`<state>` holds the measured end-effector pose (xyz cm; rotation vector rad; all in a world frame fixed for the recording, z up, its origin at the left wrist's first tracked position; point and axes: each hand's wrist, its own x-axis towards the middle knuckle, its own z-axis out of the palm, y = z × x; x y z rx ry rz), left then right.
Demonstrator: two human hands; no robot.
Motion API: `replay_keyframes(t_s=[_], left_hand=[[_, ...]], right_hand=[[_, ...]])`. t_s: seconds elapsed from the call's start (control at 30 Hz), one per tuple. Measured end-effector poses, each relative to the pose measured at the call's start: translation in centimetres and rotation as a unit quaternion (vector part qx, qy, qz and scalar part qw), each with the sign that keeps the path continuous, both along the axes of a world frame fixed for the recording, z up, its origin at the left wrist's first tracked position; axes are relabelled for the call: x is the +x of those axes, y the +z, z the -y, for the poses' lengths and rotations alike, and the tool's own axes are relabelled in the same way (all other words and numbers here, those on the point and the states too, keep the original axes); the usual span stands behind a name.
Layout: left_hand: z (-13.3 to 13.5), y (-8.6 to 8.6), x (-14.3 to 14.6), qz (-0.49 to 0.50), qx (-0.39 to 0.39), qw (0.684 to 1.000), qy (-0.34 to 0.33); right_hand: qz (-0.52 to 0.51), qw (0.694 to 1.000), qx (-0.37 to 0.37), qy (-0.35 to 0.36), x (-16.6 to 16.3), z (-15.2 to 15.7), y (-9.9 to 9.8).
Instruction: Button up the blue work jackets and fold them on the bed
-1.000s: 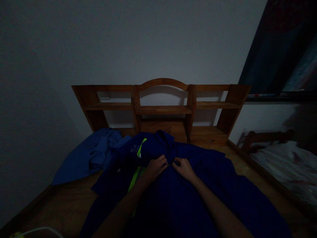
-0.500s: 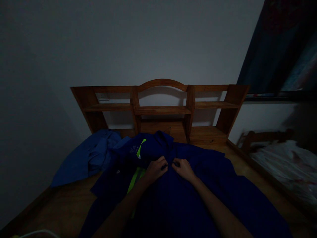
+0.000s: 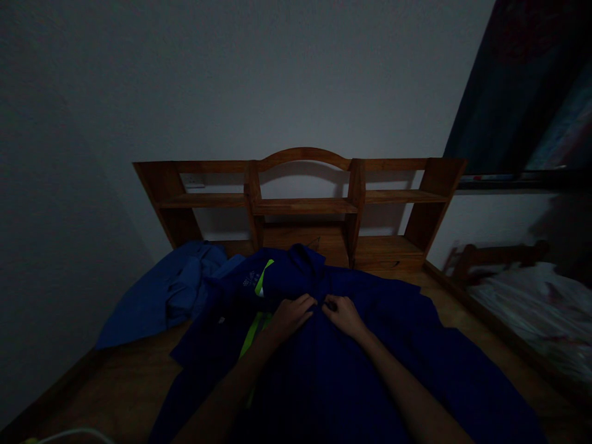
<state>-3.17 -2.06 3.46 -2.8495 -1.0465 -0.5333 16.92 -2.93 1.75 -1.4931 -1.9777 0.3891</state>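
Both hands unmoved | left hand (image 3: 290, 315), right hand (image 3: 341, 313) still pinching navy garment (image 3: 370, 345)

**Layout, as I see it**

Jacket (image 3: 370, 345) spread on wooden surface (image 3: 115, 388). Both hands on it, near its far end: left hand (image 3: 291, 314) beside right hand (image 3: 342, 314). Second garment (image 3: 166, 293) left. Shelf unit (image 3: 303, 203) behind, against wall (image 3: 231, 80).

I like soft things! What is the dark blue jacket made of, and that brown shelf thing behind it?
The dark blue jacket looks like soft matte woven cloth: it creases and drapes. The brown shelf looks like varnished wood: warm orange-brown boards with a faint sheen.
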Motion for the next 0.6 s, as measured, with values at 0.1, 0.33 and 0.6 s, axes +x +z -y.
replay_keyframes(t_s=[0.1, 0.33, 0.6], left_hand=[[-0.1, -0.5, 0.0, -0.027, 0.03, 0.999, -0.002], [-0.2, -1.3, 0.4, -0.056, 0.085, 0.995, -0.001], [-0.4, -1.4, 0.6, -0.068, 0.091, 0.994, 0.005]], right_hand=[[0.004, 1.0, -0.006, -0.007, -0.1, 0.0, 0.1], [0.005, 1.0, -0.012, -0.017, -0.2, 0.4, 0.4], [0.005, 1.0, 0.011, -0.007, 0.0, 0.2, -0.1]])
